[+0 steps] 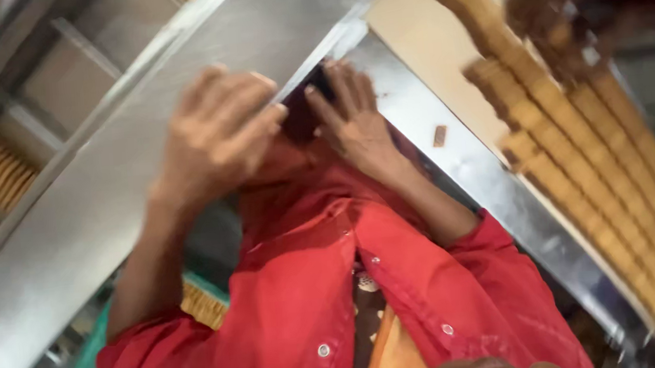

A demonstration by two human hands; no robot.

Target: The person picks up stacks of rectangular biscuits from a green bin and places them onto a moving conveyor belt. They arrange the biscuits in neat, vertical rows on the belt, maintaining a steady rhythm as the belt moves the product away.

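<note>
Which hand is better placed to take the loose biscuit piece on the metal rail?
Right, probably. The right hand lies nearer the biscuit piece on the rail, with its fingers spread. The left hand is farther away, curled over the metal sheet.

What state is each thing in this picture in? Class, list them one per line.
Left hand: fingers curled, resting on the metal ledge.
Right hand: fingers spread, flat at the ledge's edge.
Metal ledge: bare and shiny.
Biscuit rows: packed on edge in long lines on the belt.
Loose biscuit: lying alone on the metal rim.
Red shirt: sleeves rolled up, front open.
</note>
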